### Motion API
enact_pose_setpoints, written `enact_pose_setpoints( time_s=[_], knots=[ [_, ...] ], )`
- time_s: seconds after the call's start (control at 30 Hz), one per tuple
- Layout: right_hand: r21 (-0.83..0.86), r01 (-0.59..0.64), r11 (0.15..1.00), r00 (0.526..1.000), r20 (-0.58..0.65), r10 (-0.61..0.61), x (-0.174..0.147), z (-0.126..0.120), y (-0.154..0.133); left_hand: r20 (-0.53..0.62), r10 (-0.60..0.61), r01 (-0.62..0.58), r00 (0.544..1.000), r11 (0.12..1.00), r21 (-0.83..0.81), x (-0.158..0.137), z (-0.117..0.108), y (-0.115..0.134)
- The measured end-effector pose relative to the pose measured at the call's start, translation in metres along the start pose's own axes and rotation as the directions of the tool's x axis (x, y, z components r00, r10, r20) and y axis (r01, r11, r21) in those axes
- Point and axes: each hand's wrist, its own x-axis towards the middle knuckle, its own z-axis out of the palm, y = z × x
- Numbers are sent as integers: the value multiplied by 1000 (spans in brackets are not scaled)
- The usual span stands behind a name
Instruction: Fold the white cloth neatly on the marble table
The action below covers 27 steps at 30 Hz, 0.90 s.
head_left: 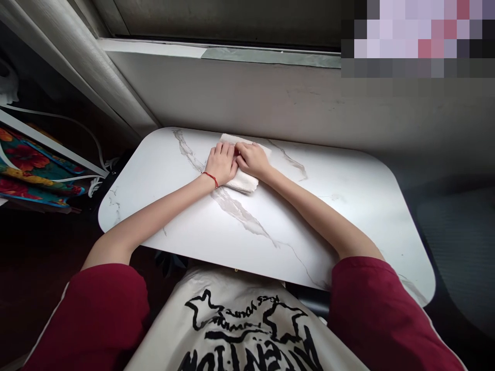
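A folded white cloth [244, 182] lies on the marble-patterned white tabletop [185, 221], near its far edge. My left hand [219, 164], with a red string bracelet at the wrist, rests flat on the cloth's left side, fingers stretched out and pointing away from me. Against it, my right hand [253, 158] has its fingers curled down and closed on the cloth. The two hands touch or nearly touch at the thumbs. Parts of the cloth are hidden beneath both hands.
Behind the table runs a pale wall [240, 98] with a window ledge [266, 55] above. A light curtain [112, 82] hangs at the left, beside a flowered cloth [31, 165] and white cables. A dark chair back [460, 237] stands at the right.
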Motion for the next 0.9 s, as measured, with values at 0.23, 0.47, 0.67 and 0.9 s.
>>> enact_pose_setpoints(
  time_s=[0.23,0.47,0.67,0.9],
  knots=[
    [16,-4,1000,1000,-7,4,-32,-8,-30,17,61,-61,998,998,7,-34,-7,8],
    [36,74,997,997,20,-75,-81,-18,-80,23,135,-135,991,991,4,-101,-20,12],
    [35,179,983,981,64,-181,-122,-29,-113,15,164,-165,986,985,52,-156,-32,27],
    [-5,209,978,977,55,-208,-143,-37,-124,28,171,-172,985,984,38,-172,-36,41]
  ],
)
